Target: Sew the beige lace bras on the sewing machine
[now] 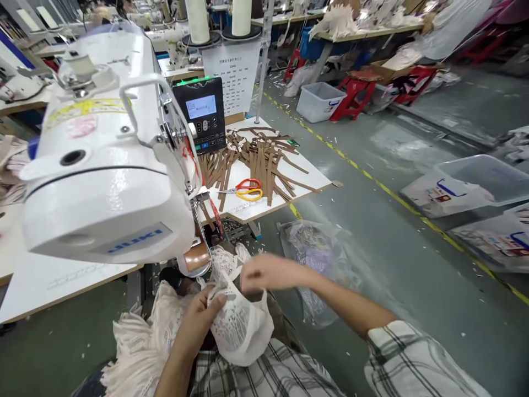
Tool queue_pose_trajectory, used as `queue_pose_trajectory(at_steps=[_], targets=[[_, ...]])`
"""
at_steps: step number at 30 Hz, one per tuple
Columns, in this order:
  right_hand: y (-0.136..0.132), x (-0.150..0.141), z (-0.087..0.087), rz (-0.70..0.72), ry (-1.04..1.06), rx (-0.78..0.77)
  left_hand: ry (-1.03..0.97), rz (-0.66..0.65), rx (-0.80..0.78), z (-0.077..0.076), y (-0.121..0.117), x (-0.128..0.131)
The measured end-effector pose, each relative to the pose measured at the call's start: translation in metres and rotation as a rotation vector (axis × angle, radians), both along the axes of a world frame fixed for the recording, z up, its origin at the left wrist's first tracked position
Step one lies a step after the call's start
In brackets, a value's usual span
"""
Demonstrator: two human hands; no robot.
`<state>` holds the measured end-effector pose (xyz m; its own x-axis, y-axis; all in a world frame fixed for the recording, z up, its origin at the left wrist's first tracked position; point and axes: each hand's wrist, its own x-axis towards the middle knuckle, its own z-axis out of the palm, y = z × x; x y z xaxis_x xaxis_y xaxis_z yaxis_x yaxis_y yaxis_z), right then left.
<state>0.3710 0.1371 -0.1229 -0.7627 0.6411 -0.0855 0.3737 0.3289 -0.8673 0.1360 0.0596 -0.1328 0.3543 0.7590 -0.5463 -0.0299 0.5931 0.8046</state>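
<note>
A white lace bra (242, 328) hangs over my lap, its lace-patterned cup facing up. My left hand (203, 311) pinches its upper edge between thumb and fingers. Just right of that edge, my right hand (264, 273) is closed with curled fingers, slightly blurred; what it grips is hidden. More white lace (224, 260) lies between the hands and the sewing machine (99, 204). The copper-coloured end of the machine's arm (197, 258) is close above my left hand.
Red-and-yellow scissors (249, 190) and many brown strips (260, 160) lie on the white table (318, 179). A control panel (202, 113) stands behind. Pale garments (140, 342) are heaped at my left. A plastic bag (318, 264) lies on the floor; clear bins (467, 184) stand at right.
</note>
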Motion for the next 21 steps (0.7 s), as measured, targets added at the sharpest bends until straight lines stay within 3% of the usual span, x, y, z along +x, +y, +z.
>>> queue_pose_trajectory(at_steps=[2, 3, 6, 9, 13, 18, 19, 21], targets=[[0.038, 0.002, -0.005, -0.391, -0.180, 0.168, -0.017, 0.049, -0.008, 0.001, 0.002, 0.003], [0.057, -0.004, -0.008, -0.515, -0.254, 0.260, 0.001, 0.050, 0.010, 0.002, 0.003, 0.005], [0.097, -0.042, -0.016, -0.538, -0.322, 0.392, 0.122, 0.039, 0.123, 0.005, 0.003, 0.010], [0.114, -0.081, -0.025, -0.579, -0.301, 0.413, 0.191, 0.100, 0.168, 0.006, 0.000, 0.008], [0.119, -0.096, -0.035, -0.690, -0.195, 0.356, 0.187, 0.197, 0.053, 0.002, -0.004, -0.003], [0.102, -0.082, -0.035, -0.753, 0.077, 0.219, 0.276, 0.220, 0.118, 0.005, -0.006, -0.014], [0.092, -0.078, -0.034, -0.782, 0.172, 0.148, 0.294, 0.222, 0.143, 0.008, -0.006, -0.016], [0.065, -0.071, -0.035, -0.824, 0.458, -0.148, 0.320, 0.233, 0.186, 0.018, -0.008, -0.021]])
